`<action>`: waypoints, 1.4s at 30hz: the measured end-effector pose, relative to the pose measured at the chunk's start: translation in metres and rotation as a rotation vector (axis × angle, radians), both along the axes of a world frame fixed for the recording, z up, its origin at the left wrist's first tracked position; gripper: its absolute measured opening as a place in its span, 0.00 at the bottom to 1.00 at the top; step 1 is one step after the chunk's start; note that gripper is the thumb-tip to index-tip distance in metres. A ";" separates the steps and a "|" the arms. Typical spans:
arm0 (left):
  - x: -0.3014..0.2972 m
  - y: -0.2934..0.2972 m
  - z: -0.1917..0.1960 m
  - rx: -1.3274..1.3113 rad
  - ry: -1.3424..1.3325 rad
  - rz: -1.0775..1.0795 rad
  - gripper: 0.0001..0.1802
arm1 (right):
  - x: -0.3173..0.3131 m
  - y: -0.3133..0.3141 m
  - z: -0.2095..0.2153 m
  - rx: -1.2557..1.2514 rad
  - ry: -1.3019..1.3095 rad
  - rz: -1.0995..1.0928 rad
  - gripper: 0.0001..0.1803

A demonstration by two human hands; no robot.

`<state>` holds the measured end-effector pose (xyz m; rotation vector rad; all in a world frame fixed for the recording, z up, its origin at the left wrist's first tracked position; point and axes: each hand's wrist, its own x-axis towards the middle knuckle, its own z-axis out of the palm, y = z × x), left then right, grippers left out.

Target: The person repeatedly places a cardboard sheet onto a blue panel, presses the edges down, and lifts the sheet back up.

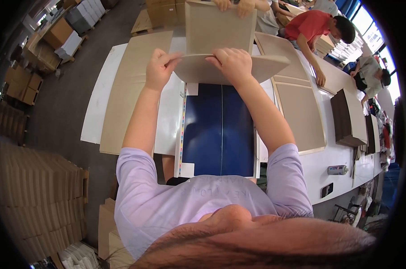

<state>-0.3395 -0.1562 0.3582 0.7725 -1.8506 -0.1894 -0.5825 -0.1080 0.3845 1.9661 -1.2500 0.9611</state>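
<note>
A stiff grey-brown cardboard panel [195, 69] stands tilted over the far end of a dark blue printed sheet [203, 123]. My left hand [161, 68] pinches its upper edge near the left end. Farther right, my right hand [234, 65] is closed over the same edge, thumb on the near face. The blue sheet lies in front of me, with white margins, a colour strip down its left side and a pale line along its middle. Just beyond, another person's hands [234, 6] hold a second cardboard panel [218, 29] upright.
Flat cardboard sheets lie left [133, 94] and right [299, 116] on the white table [95, 107]. At right are a stack of boards [349, 117], a spray can [337, 170] and a phone [327, 190]. A person in red [308, 29] works there. Stacked cardboard [41, 193] stands at lower left.
</note>
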 end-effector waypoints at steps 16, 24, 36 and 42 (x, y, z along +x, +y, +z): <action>-0.031 0.008 0.025 -0.414 -0.401 0.237 0.10 | -0.001 0.001 -0.003 -0.076 -0.032 0.026 0.13; -0.019 -0.008 0.031 -0.284 -0.593 0.241 0.10 | -0.031 0.011 -0.001 -0.013 0.050 0.060 0.06; -0.128 0.032 0.056 -0.389 -0.581 0.019 0.15 | -0.095 0.031 -0.002 -0.004 -0.062 -0.125 0.15; -0.158 0.005 0.059 -0.283 -0.465 -0.060 0.07 | -0.124 0.017 0.000 -0.018 -0.007 -0.025 0.14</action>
